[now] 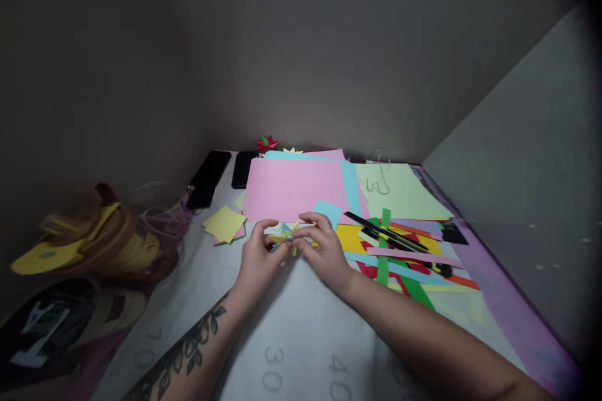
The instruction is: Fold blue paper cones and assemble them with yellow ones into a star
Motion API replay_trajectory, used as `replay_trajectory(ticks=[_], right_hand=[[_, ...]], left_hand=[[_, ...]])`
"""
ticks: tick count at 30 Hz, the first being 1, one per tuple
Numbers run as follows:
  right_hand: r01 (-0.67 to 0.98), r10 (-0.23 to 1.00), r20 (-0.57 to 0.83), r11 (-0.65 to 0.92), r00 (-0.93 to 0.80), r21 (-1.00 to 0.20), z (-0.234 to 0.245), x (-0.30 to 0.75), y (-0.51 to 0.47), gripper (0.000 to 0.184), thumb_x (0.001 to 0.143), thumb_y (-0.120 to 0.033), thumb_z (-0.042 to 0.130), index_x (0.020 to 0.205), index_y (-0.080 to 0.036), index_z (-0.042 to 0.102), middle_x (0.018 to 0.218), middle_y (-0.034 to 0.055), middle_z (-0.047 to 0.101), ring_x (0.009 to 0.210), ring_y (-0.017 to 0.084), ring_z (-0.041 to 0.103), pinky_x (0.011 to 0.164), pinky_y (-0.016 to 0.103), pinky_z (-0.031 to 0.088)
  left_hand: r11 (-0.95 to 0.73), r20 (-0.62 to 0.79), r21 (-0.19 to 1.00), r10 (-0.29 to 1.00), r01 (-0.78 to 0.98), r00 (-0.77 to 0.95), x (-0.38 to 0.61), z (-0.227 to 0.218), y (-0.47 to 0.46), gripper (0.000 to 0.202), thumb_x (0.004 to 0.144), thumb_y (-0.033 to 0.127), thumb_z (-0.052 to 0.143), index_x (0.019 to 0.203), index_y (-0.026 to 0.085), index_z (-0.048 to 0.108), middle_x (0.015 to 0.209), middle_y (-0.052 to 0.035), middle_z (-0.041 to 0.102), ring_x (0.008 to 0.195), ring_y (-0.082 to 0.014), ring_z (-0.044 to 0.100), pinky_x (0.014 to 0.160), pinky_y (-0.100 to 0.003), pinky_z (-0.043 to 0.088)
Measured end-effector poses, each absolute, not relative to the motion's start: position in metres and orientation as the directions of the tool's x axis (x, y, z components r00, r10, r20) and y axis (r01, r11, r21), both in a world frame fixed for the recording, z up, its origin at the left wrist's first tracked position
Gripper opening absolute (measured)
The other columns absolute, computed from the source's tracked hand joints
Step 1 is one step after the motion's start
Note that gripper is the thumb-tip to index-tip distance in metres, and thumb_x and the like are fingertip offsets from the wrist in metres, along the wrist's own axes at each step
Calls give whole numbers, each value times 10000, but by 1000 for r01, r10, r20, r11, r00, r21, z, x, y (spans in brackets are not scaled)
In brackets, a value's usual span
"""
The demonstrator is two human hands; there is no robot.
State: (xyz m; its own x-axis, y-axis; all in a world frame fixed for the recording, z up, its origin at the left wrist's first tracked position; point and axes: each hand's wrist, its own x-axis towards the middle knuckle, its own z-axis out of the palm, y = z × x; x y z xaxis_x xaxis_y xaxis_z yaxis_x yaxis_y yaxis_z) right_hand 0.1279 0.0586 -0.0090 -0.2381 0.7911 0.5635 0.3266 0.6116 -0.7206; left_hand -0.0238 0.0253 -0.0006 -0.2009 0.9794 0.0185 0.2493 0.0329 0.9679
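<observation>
Both of my hands meet over a small folded paper star [288, 237] made of yellow and light blue strips. My left hand [259, 257] pinches its left side with fingers curled. My right hand [324, 249] grips its right side, fingers bent over the top. The star sits just above a grey cutting mat [282, 338] with printed numbers. A large pink sheet [294, 188] lies directly behind the star.
Loose coloured paper strips [404, 257] and black scissors [399, 241] lie to the right, with a pale green sheet [399, 191] behind. Yellow square notes [224, 223] sit at left. Two dark phones [209, 178] and a red-green paper star [266, 143] rest by the wall. Tape rolls [94, 238] lie far left.
</observation>
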Motion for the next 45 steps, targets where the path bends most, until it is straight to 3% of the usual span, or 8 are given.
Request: replay_trajectory(ticks=[6,13,18,26,31,35,41,45], right_hand=[[364,714,655,695,-249,-620,-8,128,56,68,790,-167,653,799,-229,677,1167,73,540,1077,238,498,862,400,443],[345,765,565,643,-308,-683,-2,128,54,96,795,-147,594,765,-213,657,1221,75,480,1117,237,489,871,388,427],[214,884,390,446,-258,-869,-2,123,55,64,769,-146,575,741,-201,590,1150,70,478,1120,219,496,883,353,442],[-93,958,-12,-40,-286,-995,1,119,53,351,738,-195,608,1039,-242,434,698,-71,534,539,99,524,508,219,452],[-54,965,27,13,-261,-998,2,120,54,378,799,-238,556,1156,-228,433,726,-34,589,603,119,566,549,236,472],[-126,968,167,144,-189,-981,-5,117,58,484,776,-234,584,1218,-255,388,1025,59,616,828,155,600,684,289,511],[-136,962,78,44,-260,-990,-10,114,58,444,739,-166,579,1148,-235,422,721,-60,529,607,102,548,562,219,441],[-67,953,138,125,-268,-990,-9,120,59,448,742,-125,528,1159,-240,409,730,-62,488,617,101,526,550,209,419]], left_hand=[[-11,78,935,981,354,-176,-25,5,21,364,719,190,627,1056,197,492,636,54,619,581,-120,584,555,-203,411],[-48,111,919,984,391,-140,-23,9,15,340,734,195,607,1057,199,500,680,38,658,620,-123,614,579,-203,423],[-4,50,954,988,299,-146,-19,6,18,350,716,210,624,1041,200,496,597,75,578,528,-99,540,511,-181,368],[91,-76,980,993,175,-94,-15,6,22,389,682,236,661,1026,178,490,492,106,487,435,-77,447,435,-161,290],[154,-150,987,986,47,-75,-17,7,24,412,664,227,674,1013,185,459,513,105,514,428,-77,470,430,-161,334],[182,-198,976,969,-116,-146,-21,5,27,468,642,235,707,1024,188,441,582,89,571,462,-79,522,474,-175,406],[147,-192,963,962,-224,-192,-24,9,29,522,628,250,737,1053,180,443,695,43,633,571,-103,598,549,-199,445],[170,-185,977,976,-127,-113,-24,16,27,495,618,237,721,1038,169,468,684,26,650,584,-124,616,559,-210,443]])
